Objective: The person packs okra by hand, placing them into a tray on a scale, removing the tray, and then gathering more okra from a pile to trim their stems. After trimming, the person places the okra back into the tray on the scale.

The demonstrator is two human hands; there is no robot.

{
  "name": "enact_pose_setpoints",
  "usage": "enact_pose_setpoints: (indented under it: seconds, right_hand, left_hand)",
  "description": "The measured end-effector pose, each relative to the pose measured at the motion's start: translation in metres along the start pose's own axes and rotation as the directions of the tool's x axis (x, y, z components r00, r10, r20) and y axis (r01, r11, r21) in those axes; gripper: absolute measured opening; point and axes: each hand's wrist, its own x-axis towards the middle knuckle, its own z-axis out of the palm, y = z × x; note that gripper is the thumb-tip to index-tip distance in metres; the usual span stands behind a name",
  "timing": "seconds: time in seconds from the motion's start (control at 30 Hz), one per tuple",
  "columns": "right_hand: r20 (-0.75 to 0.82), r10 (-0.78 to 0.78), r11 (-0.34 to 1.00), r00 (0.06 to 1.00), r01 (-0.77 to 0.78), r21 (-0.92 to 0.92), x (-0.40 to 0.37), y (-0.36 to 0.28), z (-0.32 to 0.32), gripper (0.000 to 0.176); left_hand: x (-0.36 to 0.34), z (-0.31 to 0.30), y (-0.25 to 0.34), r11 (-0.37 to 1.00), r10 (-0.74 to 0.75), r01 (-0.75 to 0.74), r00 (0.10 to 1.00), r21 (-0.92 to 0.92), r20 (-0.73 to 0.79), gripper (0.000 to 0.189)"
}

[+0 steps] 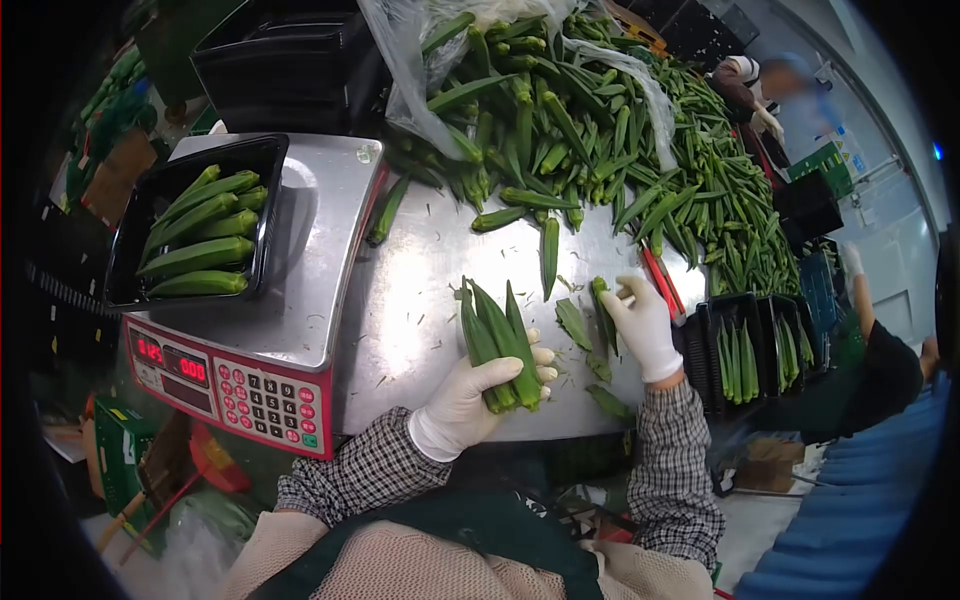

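Observation:
My left hand point(468, 405), in a white glove, is wrapped round a small bunch of okra pods point(493, 335), tips pointing away from me. To its right, my right hand point(643, 325), also gloved, has thumb and fingers closed at the upper part of a single okra pod point(605, 318) over the steel table point(410, 300). A few loose pods and leafy scraps point(573, 322) lie beside that hand. At the left, a black tray point(272, 205) with a row of okra stands on the scale point(310, 270), whose red display is lit.
A large heap of okra point(600, 130) spreads over the table's back and right, partly in clear plastic point(400, 85). Stacked black trays point(290, 65) stand behind the scale. Filled trays point(712, 365) sit at the right, near a red-handled tool point(662, 283). Other people work at the right.

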Motion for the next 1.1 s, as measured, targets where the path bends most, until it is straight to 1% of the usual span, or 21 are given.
enact_pose_setpoints:
  seconds: [0.1,0.13,0.17,0.2,0.23,0.27,0.3,0.33,0.43,0.5,0.57,0.6,0.63,0.73,0.83,0.87,0.93,0.97,1.0,1.03,1.1]
  right_hand:
    - [0.245,0.148,0.989,0.958,-0.140,-0.052,0.024,-0.015,-0.004,0.030]
    - [0.253,0.106,0.994,0.962,-0.095,-0.058,0.030,-0.011,-0.008,0.035]
    - [0.221,0.144,0.978,0.965,-0.173,0.121,0.034,-0.013,-0.017,0.035]
    - [0.242,0.171,0.903,0.955,-0.251,0.350,0.038,-0.021,-0.034,0.034]
    - [0.274,0.193,0.770,0.942,-0.319,0.552,0.040,-0.032,-0.051,0.033]
    - [0.276,0.169,0.683,0.946,-0.314,0.660,0.039,-0.040,-0.062,0.031]
    - [0.272,0.148,0.580,0.951,-0.306,0.755,0.035,-0.046,-0.070,0.029]
    - [0.231,0.153,0.541,0.961,-0.277,0.794,0.026,-0.053,-0.072,0.028]
    - [0.083,0.096,0.515,0.992,-0.121,0.848,-0.002,-0.075,-0.059,0.026]
    - [-0.014,0.075,0.502,0.997,-0.026,0.865,-0.028,-0.095,-0.041,0.029]
    - [-0.051,-0.094,0.592,0.994,0.097,0.800,-0.053,-0.106,-0.015,0.030]
    - [-0.008,-0.194,0.717,0.981,0.147,0.682,-0.060,-0.116,-0.016,0.032]
    - [0.049,-0.282,0.814,0.958,0.213,0.540,-0.065,-0.124,-0.018,0.033]
    - [0.094,-0.224,0.745,0.970,0.109,0.659,-0.072,-0.122,-0.017,0.044]
    - [0.103,-0.207,0.798,0.973,0.107,0.593,-0.069,-0.142,-0.025,0.055]
    - [0.102,-0.255,0.864,0.962,0.179,0.470,-0.073,-0.140,-0.019,0.070]
    - [0.067,-0.267,0.912,0.961,0.230,0.340,-0.075,-0.151,-0.015,0.076]
    - [0.051,-0.291,0.920,0.955,0.265,0.287,-0.075,-0.159,-0.011,0.079]
    - [0.055,-0.307,0.915,0.950,0.279,0.290,-0.075,-0.161,-0.009,0.084]
    - [0.068,-0.316,0.890,0.946,0.271,0.366,-0.071,-0.170,-0.015,0.084]
    - [0.082,-0.280,0.811,0.956,0.190,0.553,-0.070,-0.170,-0.010,0.086]
  left_hand:
    - [0.002,-0.002,0.000,1.000,-0.010,0.010,1.000,-0.006,0.003,0.046]
    - [0.002,-0.005,-0.001,1.000,-0.007,0.007,1.000,-0.011,0.006,0.046]
    - [0.003,-0.007,-0.001,1.000,-0.002,0.002,1.000,-0.019,0.010,0.047]
    - [0.003,-0.006,0.000,1.000,0.000,0.000,1.000,-0.017,0.012,0.047]
    - [0.003,-0.005,0.000,1.000,0.001,-0.001,1.000,-0.018,0.013,0.047]
    - [0.002,-0.004,0.000,1.000,-0.001,0.001,1.000,-0.018,0.014,0.048]
    - [0.001,-0.002,0.000,1.000,-0.002,0.002,1.000,-0.013,0.019,0.048]
    - [0.001,0.000,0.000,1.000,-0.003,0.004,1.000,-0.007,0.027,0.049]
    - [-0.001,0.009,0.003,1.000,0.002,-0.002,0.999,-0.003,0.037,0.052]
    - [-0.003,0.010,0.004,0.999,0.031,-0.029,0.998,-0.037,0.057,0.053]
    - [-0.003,0.011,0.003,0.992,0.080,-0.070,0.992,-0.101,0.100,0.055]
    - [-0.004,0.015,0.006,0.993,0.086,-0.074,0.989,-0.095,0.123,0.048]
    - [-0.005,0.010,0.005,0.993,0.086,-0.075,0.989,-0.089,0.117,0.046]
    - [-0.003,0.002,0.003,0.995,0.081,-0.073,0.988,-0.062,0.130,0.037]
    - [-0.003,0.008,0.002,0.992,0.122,-0.119,0.985,-0.028,0.122,0.039]
    - [-0.004,0.009,0.000,0.990,0.133,-0.137,0.983,0.018,0.124,0.040]
    - [-0.007,0.013,-0.004,0.972,0.185,-0.199,0.976,0.122,0.118,0.042]
    - [-0.012,0.020,-0.008,0.957,0.205,-0.210,0.978,0.202,0.049,0.047]
    - [-0.016,0.025,-0.007,0.936,0.256,-0.264,0.965,0.233,0.063,0.050]
    - [-0.020,0.028,-0.006,0.911,0.311,-0.319,0.948,0.262,0.072,0.054]
    - [-0.029,0.028,-0.002,0.884,0.286,-0.309,0.951,0.351,0.118,0.062]
